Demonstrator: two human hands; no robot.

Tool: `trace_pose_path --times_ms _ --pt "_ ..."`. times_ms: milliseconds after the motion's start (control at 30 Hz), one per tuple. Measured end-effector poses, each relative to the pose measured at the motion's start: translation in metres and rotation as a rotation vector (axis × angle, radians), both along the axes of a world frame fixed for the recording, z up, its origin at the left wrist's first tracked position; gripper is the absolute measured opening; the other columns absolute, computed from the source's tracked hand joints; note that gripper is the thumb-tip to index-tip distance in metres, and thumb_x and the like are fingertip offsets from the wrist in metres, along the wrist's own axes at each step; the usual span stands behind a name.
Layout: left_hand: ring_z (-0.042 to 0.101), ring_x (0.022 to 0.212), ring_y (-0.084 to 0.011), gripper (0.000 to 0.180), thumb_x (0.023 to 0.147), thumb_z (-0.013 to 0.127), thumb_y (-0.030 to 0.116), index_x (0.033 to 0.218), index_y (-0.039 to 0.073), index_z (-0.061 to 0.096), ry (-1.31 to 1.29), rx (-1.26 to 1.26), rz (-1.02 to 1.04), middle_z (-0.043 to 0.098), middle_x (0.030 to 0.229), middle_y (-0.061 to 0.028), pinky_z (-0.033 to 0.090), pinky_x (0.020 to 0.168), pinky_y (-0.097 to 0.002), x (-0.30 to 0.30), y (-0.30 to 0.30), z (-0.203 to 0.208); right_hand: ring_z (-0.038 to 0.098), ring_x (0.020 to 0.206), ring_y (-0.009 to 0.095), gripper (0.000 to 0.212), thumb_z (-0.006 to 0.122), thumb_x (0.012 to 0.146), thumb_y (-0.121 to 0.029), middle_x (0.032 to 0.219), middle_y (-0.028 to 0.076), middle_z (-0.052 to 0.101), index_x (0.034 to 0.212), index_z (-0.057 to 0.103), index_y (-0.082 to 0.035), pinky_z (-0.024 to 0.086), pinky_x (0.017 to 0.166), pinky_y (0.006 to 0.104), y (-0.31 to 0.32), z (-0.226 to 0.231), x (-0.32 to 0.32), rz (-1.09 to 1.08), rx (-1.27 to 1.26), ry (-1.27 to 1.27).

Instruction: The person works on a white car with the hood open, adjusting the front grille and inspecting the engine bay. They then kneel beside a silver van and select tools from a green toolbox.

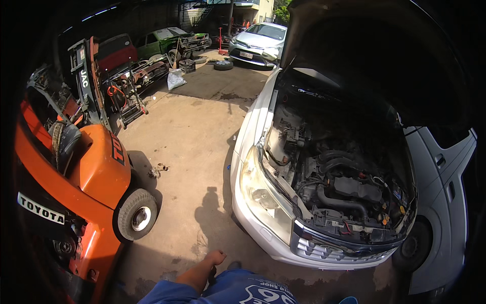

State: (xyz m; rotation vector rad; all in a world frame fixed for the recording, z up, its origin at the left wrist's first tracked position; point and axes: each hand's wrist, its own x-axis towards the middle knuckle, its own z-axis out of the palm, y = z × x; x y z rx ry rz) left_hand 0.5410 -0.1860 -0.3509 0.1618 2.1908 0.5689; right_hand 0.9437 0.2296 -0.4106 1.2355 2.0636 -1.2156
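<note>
White car (pixel 309 195) beyond left fingers (pixel 219 256)

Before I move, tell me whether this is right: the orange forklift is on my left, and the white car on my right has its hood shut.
Not quite: the head view shows the white car on your right with its hood raised. The orange forklift is on your left.

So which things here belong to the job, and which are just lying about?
Probably the job, nearest the left hand:
white car
raised hood
exposed engine

Apparently just about:
orange forklift
pale plastic bag
loose tyre
dark crate
</note>
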Motion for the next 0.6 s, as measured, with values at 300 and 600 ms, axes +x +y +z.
trace_pose_path --times_ms 300,600 --pt "0.057 0.134 -0.0382 0.060 0.095 0.052 0.046 0.133 0.002 0.067 -0.057 -0.256 0.265 0.059 0.143 -0.0231 0.044 0.112 -0.0443 -0.006 -0.152 -0.049 0.071 0.069 0.022 0.029 0.066 0.099 -0.025 0.080 0.014 0.073 0.110 0.072 0.001 0.054 0.059 0.0385 0.016 0.013 -0.130 0.019 0.086 -0.037" --pt "0.062 0.125 -0.0415 0.053 0.096 0.056 0.045 0.125 0.003 0.072 -0.050 -0.091 0.141 0.066 0.130 -0.0257 0.047 0.108 -0.0457 0.060 -0.110 -0.047 0.068 0.081 0.024 0.042 0.065 0.099 -0.038 0.093 0.013 0.073 0.111 0.072 0.002 0.054 0.075 0.0386 -0.061 0.020 -0.243 0.351 -0.005 0.203"
